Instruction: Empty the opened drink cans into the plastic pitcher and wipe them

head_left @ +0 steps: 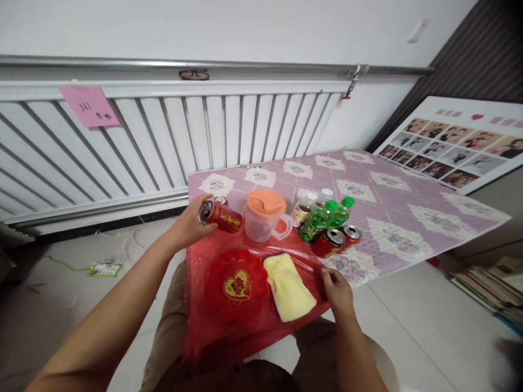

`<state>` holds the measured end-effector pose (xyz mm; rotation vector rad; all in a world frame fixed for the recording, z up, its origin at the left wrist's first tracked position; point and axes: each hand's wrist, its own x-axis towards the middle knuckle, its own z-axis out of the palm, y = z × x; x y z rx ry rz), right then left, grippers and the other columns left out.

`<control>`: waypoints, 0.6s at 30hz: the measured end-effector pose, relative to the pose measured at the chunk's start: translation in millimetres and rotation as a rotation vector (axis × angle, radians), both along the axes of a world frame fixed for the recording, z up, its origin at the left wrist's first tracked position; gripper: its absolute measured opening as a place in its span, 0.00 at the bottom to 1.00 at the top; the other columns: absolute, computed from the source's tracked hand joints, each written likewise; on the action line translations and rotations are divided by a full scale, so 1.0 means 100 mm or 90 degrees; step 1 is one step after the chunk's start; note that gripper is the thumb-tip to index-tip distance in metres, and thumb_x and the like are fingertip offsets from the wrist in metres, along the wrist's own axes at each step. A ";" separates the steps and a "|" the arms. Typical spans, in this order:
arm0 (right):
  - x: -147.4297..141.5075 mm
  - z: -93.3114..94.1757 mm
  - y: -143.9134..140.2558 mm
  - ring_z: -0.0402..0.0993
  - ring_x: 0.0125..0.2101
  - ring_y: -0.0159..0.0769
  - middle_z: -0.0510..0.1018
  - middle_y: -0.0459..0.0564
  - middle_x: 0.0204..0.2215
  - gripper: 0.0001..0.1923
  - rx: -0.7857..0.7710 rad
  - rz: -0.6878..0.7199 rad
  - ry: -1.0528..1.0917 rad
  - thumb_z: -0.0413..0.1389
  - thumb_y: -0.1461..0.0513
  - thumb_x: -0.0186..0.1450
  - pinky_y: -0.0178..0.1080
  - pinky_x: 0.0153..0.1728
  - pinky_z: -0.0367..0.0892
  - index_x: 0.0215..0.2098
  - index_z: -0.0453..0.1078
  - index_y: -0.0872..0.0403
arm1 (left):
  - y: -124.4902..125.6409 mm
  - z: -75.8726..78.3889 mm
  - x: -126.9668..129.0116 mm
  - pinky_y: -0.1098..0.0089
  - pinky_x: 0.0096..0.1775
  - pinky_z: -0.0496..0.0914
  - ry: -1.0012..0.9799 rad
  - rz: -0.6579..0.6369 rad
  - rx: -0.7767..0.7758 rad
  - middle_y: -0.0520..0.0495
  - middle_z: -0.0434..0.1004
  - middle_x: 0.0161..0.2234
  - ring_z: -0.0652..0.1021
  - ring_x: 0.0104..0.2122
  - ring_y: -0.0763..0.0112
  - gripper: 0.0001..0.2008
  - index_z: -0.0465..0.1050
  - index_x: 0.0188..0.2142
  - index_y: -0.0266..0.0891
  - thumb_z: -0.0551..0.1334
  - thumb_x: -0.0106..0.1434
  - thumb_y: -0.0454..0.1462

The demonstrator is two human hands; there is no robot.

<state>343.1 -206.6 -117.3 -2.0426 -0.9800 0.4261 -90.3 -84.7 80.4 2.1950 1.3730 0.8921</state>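
Observation:
My left hand (192, 224) grips a red soda can (224, 216), tilted nearly onto its side, at the left edge of the table. Behind it shows the top of another can (221, 200). A clear pitcher with an orange lid (266, 204) stands just right of the held can. In front lie a red scalloped plate (237, 307) with a gold heart and a folded yellow cloth (291, 288). My right hand (338, 289) is by the right edge of the red plastic sheet (229, 343), fingers curled; what they hold, if anything, is hidden.
Right of the pitcher stand green-capped bottles (321, 222), white-capped bottles (304, 207) and two upright red cans (329, 242). A flowered cloth (392, 234) covers the table. A white radiator (245, 128) runs behind; a photo board (457, 141) leans at right.

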 end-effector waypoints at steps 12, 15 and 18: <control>-0.70 0.29 -0.54 0.75 0.40 0.45 0.81 0.56 0.38 0.23 0.116 -0.009 0.062 0.53 0.45 0.60 0.44 0.44 0.69 0.38 0.73 0.55 | -0.91 -0.84 0.33 0.52 0.56 0.67 0.163 0.057 -0.168 0.40 0.71 0.53 0.74 0.53 0.53 0.29 0.65 0.55 0.42 0.67 0.54 0.39; -0.97 0.36 -0.62 0.76 0.39 0.44 0.81 0.54 0.38 0.20 0.117 0.068 0.069 0.55 0.46 0.60 0.43 0.44 0.69 0.37 0.74 0.53 | -0.95 -0.81 0.44 0.51 0.54 0.67 0.224 0.065 -0.171 0.40 0.72 0.50 0.74 0.51 0.52 0.29 0.67 0.55 0.42 0.69 0.54 0.42; -1.20 0.43 -0.63 0.76 0.40 0.43 0.81 0.53 0.37 0.18 0.127 0.147 0.056 0.55 0.47 0.61 0.43 0.44 0.69 0.37 0.74 0.53 | -0.96 -0.84 0.52 0.52 0.53 0.66 0.251 0.061 -0.144 0.40 0.73 0.48 0.75 0.49 0.52 0.29 0.68 0.53 0.42 0.70 0.53 0.47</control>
